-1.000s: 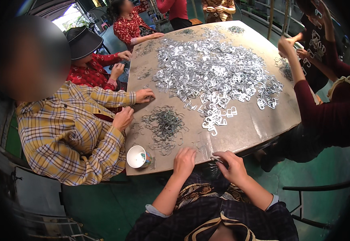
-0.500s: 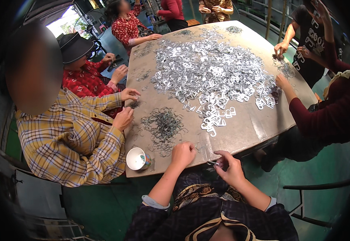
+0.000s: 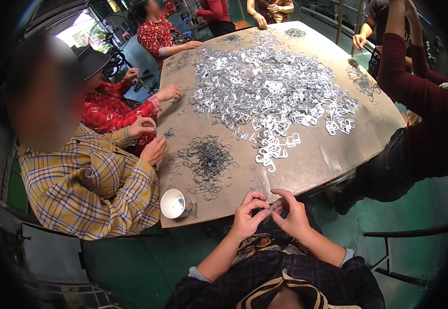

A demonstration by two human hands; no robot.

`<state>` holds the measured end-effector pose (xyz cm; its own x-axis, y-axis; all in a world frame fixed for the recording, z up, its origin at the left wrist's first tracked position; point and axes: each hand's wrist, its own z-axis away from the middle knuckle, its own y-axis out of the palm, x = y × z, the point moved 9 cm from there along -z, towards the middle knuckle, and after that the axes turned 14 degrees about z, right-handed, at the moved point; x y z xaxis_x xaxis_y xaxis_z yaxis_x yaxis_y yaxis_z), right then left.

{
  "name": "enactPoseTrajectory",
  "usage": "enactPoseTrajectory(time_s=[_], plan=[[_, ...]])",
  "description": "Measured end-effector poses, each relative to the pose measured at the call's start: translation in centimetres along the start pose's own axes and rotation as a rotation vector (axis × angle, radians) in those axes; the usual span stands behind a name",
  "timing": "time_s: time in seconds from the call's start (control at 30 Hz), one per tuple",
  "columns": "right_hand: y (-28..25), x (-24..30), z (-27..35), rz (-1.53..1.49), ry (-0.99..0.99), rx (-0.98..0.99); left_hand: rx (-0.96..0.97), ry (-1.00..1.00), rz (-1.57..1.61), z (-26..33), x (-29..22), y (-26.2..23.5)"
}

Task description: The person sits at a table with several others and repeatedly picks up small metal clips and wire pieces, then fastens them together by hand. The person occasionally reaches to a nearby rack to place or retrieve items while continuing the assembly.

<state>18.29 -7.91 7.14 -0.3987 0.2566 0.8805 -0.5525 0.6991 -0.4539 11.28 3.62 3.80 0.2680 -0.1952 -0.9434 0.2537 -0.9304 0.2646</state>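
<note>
My left hand [image 3: 248,215] and my right hand [image 3: 292,217] meet just off the near edge of the table, fingertips pinched together. My right fingers grip a small metal hook, mostly hidden by the fingers. What the left fingertips pinch is too small to make out. Just beyond my hands, a few thin wire clips [image 3: 255,185] lie on the brown tabletop [image 3: 306,175]. A tangled pile of dark wire clips [image 3: 207,160] is to the left, and a large heap of shiny metal hooks [image 3: 265,87] covers the middle.
A white paper cup [image 3: 173,204] stands at the near left corner. People sit or stand around the table: a plaid sleeve [image 3: 126,195] close on my left, a dark red sleeve [image 3: 419,98] on the right. A dark metal rail [image 3: 409,233] is at lower right.
My left hand has left the tabletop and come right and down to meet my right hand. The person on the right has raised their arms from the table.
</note>
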Motion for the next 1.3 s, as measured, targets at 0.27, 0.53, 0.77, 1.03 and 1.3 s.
enactPoseTrajectory(time_s=[0.27,0.53,0.77,1.03,1.3], plan=[[-0.6,-0.1,0.3,0.021,-0.007,-0.076,-0.062,0.073,-0.137,0.5,-0.5,0.3],[0.0,0.1,0.5,0.025,-0.073,-0.056,-0.138,0.151,-0.107,0.8,-0.6,1.0],[-2.0,-3.7,-4.6,0.097,-0.175,0.043,-0.083,0.200,-0.114,1.3,-0.7,0.9],[2.9,-7.5,-15.2,0.815,-0.189,0.035,-0.060,0.224,-0.150,1.3,-2.2,2.3],[5.5,-9.4,-15.4,0.963,-0.253,0.084,-0.040,0.208,-0.191,1.9,-2.4,2.3]])
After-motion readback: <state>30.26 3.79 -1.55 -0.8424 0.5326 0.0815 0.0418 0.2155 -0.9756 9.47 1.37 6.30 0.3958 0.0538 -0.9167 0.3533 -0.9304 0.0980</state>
